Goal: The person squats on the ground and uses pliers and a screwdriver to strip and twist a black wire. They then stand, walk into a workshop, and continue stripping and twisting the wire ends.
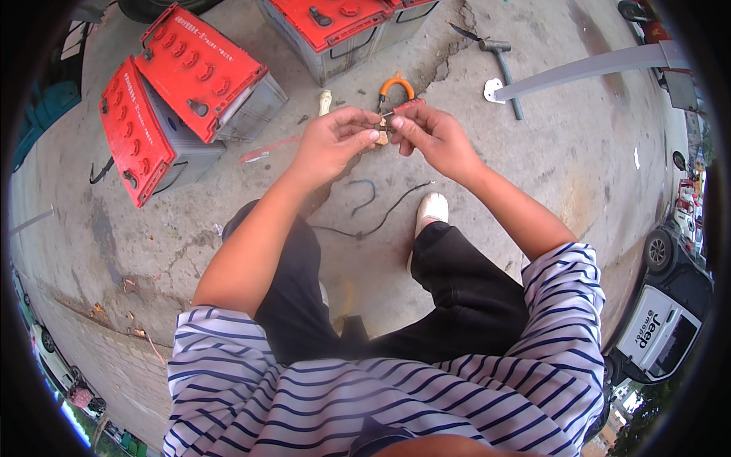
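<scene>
My left hand (339, 141) and my right hand (430, 137) meet in the middle, both with fingers pinched round a small dark metal piece (385, 128). A short red piece (409, 102) shows at my right fingers. Just beyond them lies an orange curved handle (397, 82) with a dark shaft. A small tan object (381, 135) shows between my hands; whether I hold it is unclear. A white rod-like item (325, 103) lies beside my left hand. Below my hands, a black wire (381, 225) and a short blue wire (365, 194) lie on the cracked concrete (190, 228).
Red-topped batteries (137, 133), (203, 76), (327, 30) stand at the upper left and top. A hammer (506, 76), a dark pointed tool (464, 32) and a grey metal bar (579, 70) with a white plate are at upper right. Parked vehicles (659, 305) line the edges.
</scene>
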A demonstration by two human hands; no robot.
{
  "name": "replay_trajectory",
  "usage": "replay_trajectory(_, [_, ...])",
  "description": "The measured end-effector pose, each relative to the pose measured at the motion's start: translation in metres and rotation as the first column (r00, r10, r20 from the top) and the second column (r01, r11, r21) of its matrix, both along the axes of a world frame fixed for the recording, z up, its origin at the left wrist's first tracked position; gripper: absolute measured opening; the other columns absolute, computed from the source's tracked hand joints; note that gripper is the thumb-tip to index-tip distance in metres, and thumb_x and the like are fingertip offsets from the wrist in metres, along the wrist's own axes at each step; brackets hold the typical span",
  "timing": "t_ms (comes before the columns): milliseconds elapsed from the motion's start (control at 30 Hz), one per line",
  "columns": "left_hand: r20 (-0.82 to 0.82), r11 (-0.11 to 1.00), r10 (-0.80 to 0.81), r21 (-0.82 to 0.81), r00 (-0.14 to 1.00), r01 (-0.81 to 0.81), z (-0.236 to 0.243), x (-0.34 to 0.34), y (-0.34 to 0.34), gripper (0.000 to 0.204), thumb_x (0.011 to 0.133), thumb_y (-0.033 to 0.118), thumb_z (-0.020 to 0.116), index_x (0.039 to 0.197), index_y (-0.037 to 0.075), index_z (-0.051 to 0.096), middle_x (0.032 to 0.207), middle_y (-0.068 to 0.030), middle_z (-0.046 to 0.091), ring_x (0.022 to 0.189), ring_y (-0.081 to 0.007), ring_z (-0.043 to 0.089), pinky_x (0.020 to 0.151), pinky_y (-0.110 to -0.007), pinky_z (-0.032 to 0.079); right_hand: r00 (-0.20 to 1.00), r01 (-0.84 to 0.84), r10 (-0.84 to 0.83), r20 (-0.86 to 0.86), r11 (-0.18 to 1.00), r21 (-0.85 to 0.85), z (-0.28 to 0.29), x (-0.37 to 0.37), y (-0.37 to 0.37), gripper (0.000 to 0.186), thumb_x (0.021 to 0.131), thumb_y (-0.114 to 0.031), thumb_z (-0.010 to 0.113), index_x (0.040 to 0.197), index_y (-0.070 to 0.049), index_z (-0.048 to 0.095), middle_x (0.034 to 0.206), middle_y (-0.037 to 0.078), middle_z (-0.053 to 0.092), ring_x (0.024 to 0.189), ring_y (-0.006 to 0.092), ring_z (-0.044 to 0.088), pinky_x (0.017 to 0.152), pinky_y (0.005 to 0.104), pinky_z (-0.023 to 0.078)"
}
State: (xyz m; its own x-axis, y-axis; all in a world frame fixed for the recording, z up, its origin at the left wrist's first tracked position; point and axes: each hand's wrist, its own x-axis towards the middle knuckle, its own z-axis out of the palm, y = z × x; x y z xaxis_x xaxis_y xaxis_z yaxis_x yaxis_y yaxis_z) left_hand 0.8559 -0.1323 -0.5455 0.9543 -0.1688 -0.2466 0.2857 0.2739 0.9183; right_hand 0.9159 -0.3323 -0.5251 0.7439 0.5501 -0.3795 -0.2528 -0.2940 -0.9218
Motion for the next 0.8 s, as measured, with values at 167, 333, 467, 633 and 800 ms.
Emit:
replay_trajectory(167, [-0.010, 1.000, -0.004, 0.031, 1.000, 0.005, 0.000, -0.001, 0.003, 0.029, 0.089, 0.014, 0.065, 0.111, -0.004, 0.059, 0.096, -0.0058, 0.063, 0.084, -0.0115, 0.060, 0.077, -0.026, 0.050, 0.996, -0.027, 0.018, 0.088, 0.995, 0.096, -0.005, -0.004, 0.002, 0.020, 0.092, -0.016, 0.062, 0.097, 0.002, 0.057, 0.078, 0.003, 0.061, 0.069, 0.0087, 0.059, 0.063, 0.0238, 0.050])
replay_trajectory(333, [-0.020, 0.998, -0.004, 0.069, 1.000, 0.005, -0.001, -0.003, 0.009, 0.029, 0.090, 0.016, 0.065, 0.111, -0.003, 0.060, 0.098, -0.0066, 0.064, 0.083, -0.0113, 0.060, 0.075, -0.026, 0.051, 1.000, -0.012, 0.009, 0.023, 0.990, 0.140, -0.012, -0.008, 0.006, 0.020, 0.092, -0.016, 0.062, 0.097, 0.002, 0.056, 0.078, 0.003, 0.060, 0.069, 0.0085, 0.058, 0.063, 0.0239, 0.049])
replay_trajectory(467, [-0.027, 0.997, -0.009, 0.078, 1.000, 0.011, -0.003, -0.003, 0.014, 0.029, 0.090, 0.017, 0.065, 0.110, -0.004, 0.061, 0.097, -0.0079, 0.065, 0.082, -0.0112, 0.060, 0.073, -0.026, 0.051, 1.000, -0.029, 0.029, -0.001, 0.994, 0.110, -0.016, -0.011, 0.009, 0.019, 0.092, -0.016, 0.062, 0.096, 0.001, 0.056, 0.078, 0.003, 0.060, 0.069, 0.0084, 0.058, 0.062, 0.0239, 0.049])
replay_trajectory(633, [-0.056, 0.992, -0.040, 0.120, 0.998, 0.047, -0.007, -0.004, 0.019, 0.029, 0.091, 0.020, 0.064, 0.107, -0.004, 0.062, 0.090, -0.0056, 0.063, 0.076, -0.0104, 0.058, 0.070, -0.025, 0.050, 0.999, 0.024, -0.028, 0.024, 0.986, 0.166, -0.020, -0.015, 0.015, 0.019, 0.091, -0.016, 0.062, 0.096, 0.001, 0.055, 0.078, 0.003, 0.060, 0.068, 0.0086, 0.058, 0.062, 0.0234, 0.049])
replay_trajectory(800, [-0.083, 0.985, -0.062, 0.158, 0.995, 0.075, -0.010, -0.006, 0.022, 0.028, 0.092, 0.022, 0.062, 0.102, -0.004, 0.063, 0.084, -0.0039, 0.062, 0.072, -0.0096, 0.057, 0.066, -0.024, 0.049, 0.994, 0.004, -0.002, -0.109, 1.000, 0.015, -0.022, -0.017, 0.019, 0.019, 0.092, -0.017, 0.061, 0.096, 0.001, 0.055, 0.078, 0.004, 0.061, 0.068, 0.0095, 0.059, 0.061, 0.0240, 0.049])
